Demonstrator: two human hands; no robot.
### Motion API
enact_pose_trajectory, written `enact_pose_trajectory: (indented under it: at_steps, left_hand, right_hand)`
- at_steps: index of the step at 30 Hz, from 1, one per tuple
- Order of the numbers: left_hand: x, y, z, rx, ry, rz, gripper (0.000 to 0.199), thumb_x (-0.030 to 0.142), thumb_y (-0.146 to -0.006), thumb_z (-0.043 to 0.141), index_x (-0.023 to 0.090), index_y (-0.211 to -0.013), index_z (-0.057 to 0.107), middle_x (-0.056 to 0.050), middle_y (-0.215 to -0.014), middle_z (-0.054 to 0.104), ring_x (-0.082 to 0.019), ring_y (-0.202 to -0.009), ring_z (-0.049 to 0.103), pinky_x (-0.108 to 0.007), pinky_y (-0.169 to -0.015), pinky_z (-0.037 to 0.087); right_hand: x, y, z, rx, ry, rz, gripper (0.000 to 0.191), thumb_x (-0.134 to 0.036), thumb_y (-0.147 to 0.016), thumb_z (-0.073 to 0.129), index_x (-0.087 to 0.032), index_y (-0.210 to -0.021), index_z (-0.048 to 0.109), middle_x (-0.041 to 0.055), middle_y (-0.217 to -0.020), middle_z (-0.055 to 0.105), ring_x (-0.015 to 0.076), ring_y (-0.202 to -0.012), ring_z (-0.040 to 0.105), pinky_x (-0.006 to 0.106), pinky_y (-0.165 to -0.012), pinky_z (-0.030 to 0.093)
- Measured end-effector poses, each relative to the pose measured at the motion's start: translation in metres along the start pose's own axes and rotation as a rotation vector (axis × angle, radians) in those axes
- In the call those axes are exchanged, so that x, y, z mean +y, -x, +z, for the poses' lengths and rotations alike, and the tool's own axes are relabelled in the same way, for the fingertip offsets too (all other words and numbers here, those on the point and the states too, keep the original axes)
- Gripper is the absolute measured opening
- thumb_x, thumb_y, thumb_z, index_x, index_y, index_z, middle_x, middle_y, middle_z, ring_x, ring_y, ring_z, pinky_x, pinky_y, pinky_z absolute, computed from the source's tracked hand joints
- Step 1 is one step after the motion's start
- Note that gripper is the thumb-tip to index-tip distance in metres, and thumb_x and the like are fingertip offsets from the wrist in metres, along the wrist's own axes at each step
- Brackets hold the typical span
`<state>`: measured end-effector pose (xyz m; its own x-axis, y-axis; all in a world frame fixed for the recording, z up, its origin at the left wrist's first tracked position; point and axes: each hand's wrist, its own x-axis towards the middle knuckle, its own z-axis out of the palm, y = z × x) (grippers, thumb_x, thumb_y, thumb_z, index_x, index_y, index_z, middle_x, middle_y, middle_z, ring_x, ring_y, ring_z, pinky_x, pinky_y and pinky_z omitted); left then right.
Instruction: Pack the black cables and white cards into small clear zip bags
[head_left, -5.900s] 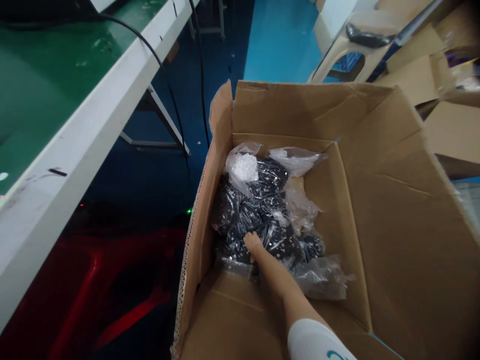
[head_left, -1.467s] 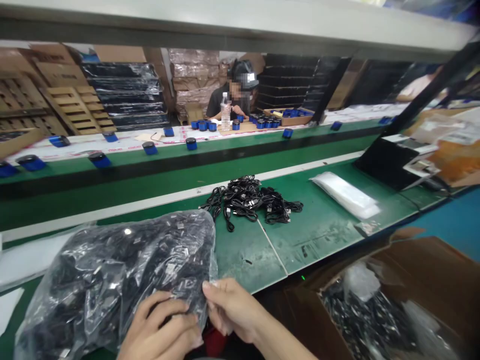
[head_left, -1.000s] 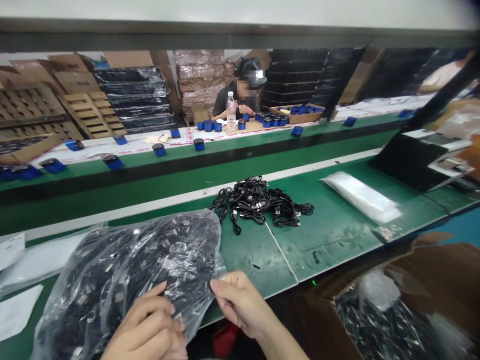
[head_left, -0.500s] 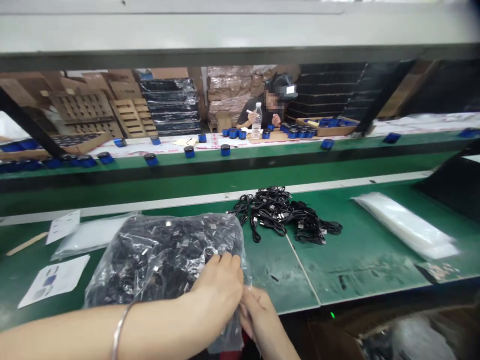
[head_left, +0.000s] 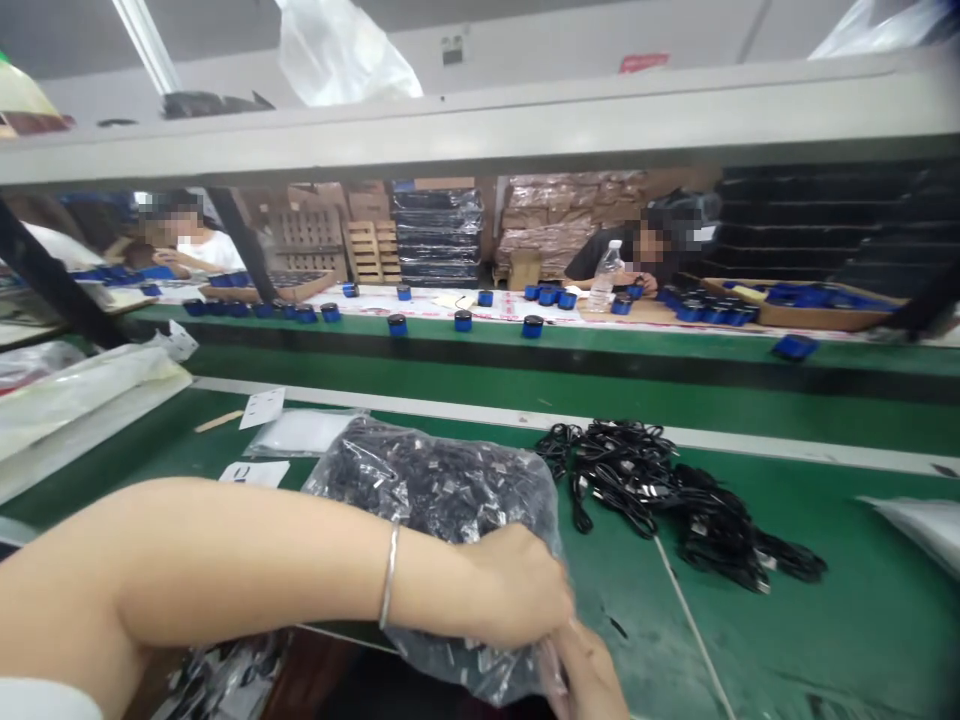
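A clear plastic bag (head_left: pixel 442 480) full of black coiled cables lies on the green table, its near edge hanging over the front. My left hand (head_left: pixel 521 585), below a silver bracelet, is closed on the bag's right edge. Close against it, my right hand (head_left: pixel 592 670) also grips the bag at its near right corner; part of that hand is cut off by the frame's bottom. The fingertips of both hands are mostly hidden. To the right of the bag is a loose pile of black cables (head_left: pixel 630 470) with metal plugs.
Flat plastic bags (head_left: pixel 300 432), printed sheets (head_left: pixel 262 408) and a wooden stick (head_left: pixel 218 421) lie left. Another plastic package (head_left: pixel 922 520) is at the right edge. Beyond stand blue-and-black jars (head_left: pixel 532 327), a water bottle (head_left: pixel 606 275) and two people at work. A shelf beam (head_left: pixel 480 140) crosses overhead.
The view has tilted up and swung left, bringing a second person and the shelf top into sight. Both hands stay closed at the bag's right edge.
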<state>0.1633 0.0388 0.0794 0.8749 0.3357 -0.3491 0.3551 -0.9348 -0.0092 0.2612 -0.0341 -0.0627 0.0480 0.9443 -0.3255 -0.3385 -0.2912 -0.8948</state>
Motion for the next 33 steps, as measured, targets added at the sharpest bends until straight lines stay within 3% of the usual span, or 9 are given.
enact_pose_trajectory:
  at_steps: [5, 11, 14, 16, 18, 20, 23, 28, 33]
  left_hand:
    - [-0.009, 0.002, 0.016, 0.185, 0.000, -0.082, 0.009, 0.018, -0.074, 0.062, 0.013, -0.079, 0.067, -0.007, -0.076, 0.071, -0.027, -0.068, 0.069, -0.034, -0.049, 0.050]
    - [-0.015, -0.003, 0.015, 0.203, -0.005, -0.111, 0.013, 0.011, -0.072, 0.060, 0.010, -0.084, 0.066, -0.010, -0.077, 0.069, -0.027, -0.060, 0.068, -0.033, -0.046, 0.051]
    - [-0.017, -0.003, 0.008, 0.156, 0.013, -0.087, 0.010, 0.008, -0.073, 0.058, 0.013, -0.071, 0.067, -0.008, -0.072, 0.070, -0.024, -0.059, 0.068, -0.031, -0.050, 0.051]
    - [-0.019, -0.003, 0.003, 0.143, 0.031, -0.075, 0.013, 0.010, -0.075, 0.056, 0.014, -0.070, 0.068, -0.007, -0.072, 0.070, -0.023, -0.063, 0.068, -0.030, -0.057, 0.052]
    - [-0.022, -0.003, -0.001, 0.138, 0.045, -0.063, 0.014, 0.011, -0.076, 0.056, 0.014, -0.070, 0.068, -0.007, -0.072, 0.071, -0.022, -0.067, 0.068, -0.028, -0.061, 0.052]
    - [-0.024, -0.005, -0.006, 0.131, 0.054, -0.053, 0.014, 0.011, -0.075, 0.057, 0.016, -0.069, 0.069, -0.006, -0.070, 0.071, -0.021, -0.067, 0.068, -0.027, -0.062, 0.051]
    - [-0.025, -0.008, -0.011, 0.107, 0.050, -0.042, 0.013, 0.010, -0.072, 0.060, 0.017, -0.066, 0.069, -0.004, -0.066, 0.071, -0.021, -0.065, 0.068, -0.027, -0.061, 0.051]
    - [-0.019, -0.011, -0.013, 0.054, -0.001, -0.038, 0.014, 0.005, -0.071, 0.058, 0.012, -0.066, 0.069, -0.011, -0.068, 0.071, -0.026, -0.065, 0.069, -0.031, -0.058, 0.052]
    - [-0.015, -0.009, -0.007, 0.038, -0.018, -0.037, 0.012, 0.007, -0.074, 0.057, 0.012, -0.070, 0.067, -0.009, -0.070, 0.070, -0.025, -0.063, 0.068, -0.030, -0.056, 0.052]
  right_hand:
    - [0.003, 0.005, 0.014, 0.096, -0.007, -0.003, 0.060, -0.075, -0.063, 0.059, -0.022, -0.054, 0.033, -0.0084, -0.051, 0.026, 0.0064, -0.044, 0.023, 0.016, -0.041, 0.024]
    - [-0.003, 0.009, 0.008, 0.080, 0.093, -0.065, 0.054, -0.069, -0.076, 0.050, -0.021, -0.053, 0.039, -0.0081, -0.045, 0.031, 0.0073, -0.039, 0.026, 0.018, -0.038, 0.024]
    - [-0.019, 0.017, -0.007, 0.238, 0.347, -0.372, 0.034, -0.051, -0.083, 0.056, -0.018, -0.076, 0.059, 0.0024, -0.071, 0.057, 0.0159, -0.063, 0.053, 0.025, -0.057, 0.042]
    - [-0.030, 0.024, -0.013, 0.355, 0.609, -0.681, 0.018, -0.036, -0.088, 0.054, -0.019, -0.094, 0.059, 0.0065, -0.091, 0.059, 0.0202, -0.084, 0.055, 0.030, -0.072, 0.043]
    - [-0.038, 0.030, -0.011, 0.331, 0.853, -0.890, 0.013, -0.029, -0.092, 0.049, -0.020, -0.094, 0.058, 0.0059, -0.088, 0.059, 0.0204, -0.082, 0.055, 0.031, -0.071, 0.043]
    - [-0.040, 0.033, 0.000, 0.290, 1.084, -0.973, 0.023, -0.035, -0.095, 0.044, -0.019, -0.093, 0.060, 0.0058, -0.080, 0.058, 0.0210, -0.072, 0.054, 0.032, -0.062, 0.042]
    - [-0.035, 0.032, 0.017, 0.359, 1.392, -0.965, 0.045, -0.051, -0.093, 0.037, -0.015, -0.103, 0.062, 0.0096, -0.078, 0.059, 0.0235, -0.063, 0.052, 0.035, -0.052, 0.039]
    - [-0.036, 0.026, 0.024, 0.339, 1.674, -0.874, 0.071, -0.067, -0.060, 0.069, -0.008, -0.100, 0.067, 0.0100, -0.070, 0.058, 0.0270, -0.062, 0.051, 0.041, -0.052, 0.043]
    - [-0.054, 0.015, 0.013, 0.093, 1.762, -0.834, 0.063, -0.069, -0.060, 0.067, -0.012, -0.088, 0.068, 0.0122, -0.076, 0.063, 0.0279, -0.072, 0.054, 0.043, -0.062, 0.047]
